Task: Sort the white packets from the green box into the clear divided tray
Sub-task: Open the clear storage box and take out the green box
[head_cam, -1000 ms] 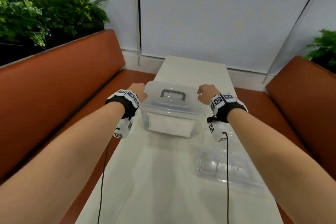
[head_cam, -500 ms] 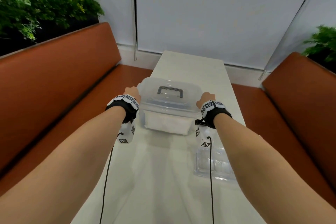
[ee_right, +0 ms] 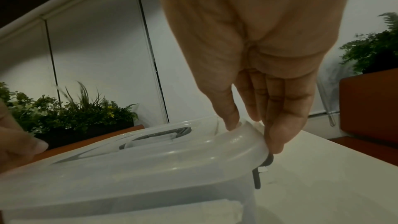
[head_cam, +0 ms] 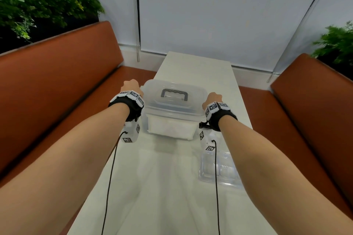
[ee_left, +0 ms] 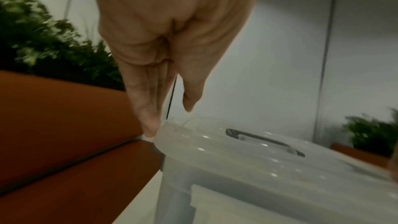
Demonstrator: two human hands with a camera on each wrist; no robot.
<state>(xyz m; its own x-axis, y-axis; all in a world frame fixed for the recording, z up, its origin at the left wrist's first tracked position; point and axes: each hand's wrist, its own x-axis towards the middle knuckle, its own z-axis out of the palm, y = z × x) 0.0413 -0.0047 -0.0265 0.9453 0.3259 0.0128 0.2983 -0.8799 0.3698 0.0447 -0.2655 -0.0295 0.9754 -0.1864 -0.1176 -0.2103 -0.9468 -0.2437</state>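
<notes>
Head view looks down the table point(head_cam: 172, 187); both close wrist views share the box lid point(ee_left: 258, 156).

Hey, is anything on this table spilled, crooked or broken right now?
Nothing stands out. The lidded box sits level on the table, lid on, left hand touching one end, right hand pinching the other; the clear divided tray lies flat nearby, intact.

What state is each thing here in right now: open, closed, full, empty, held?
Lid: closed on the box.
Handle: folded flat on the lid.
White packets: inside the box, under the lid.
Divided tray: visible compartments hold no packets.
Left hand: straight fingertips touch the lid's left edge.
Right hand: pinches the lid's right edge, thumb on top.
</notes>
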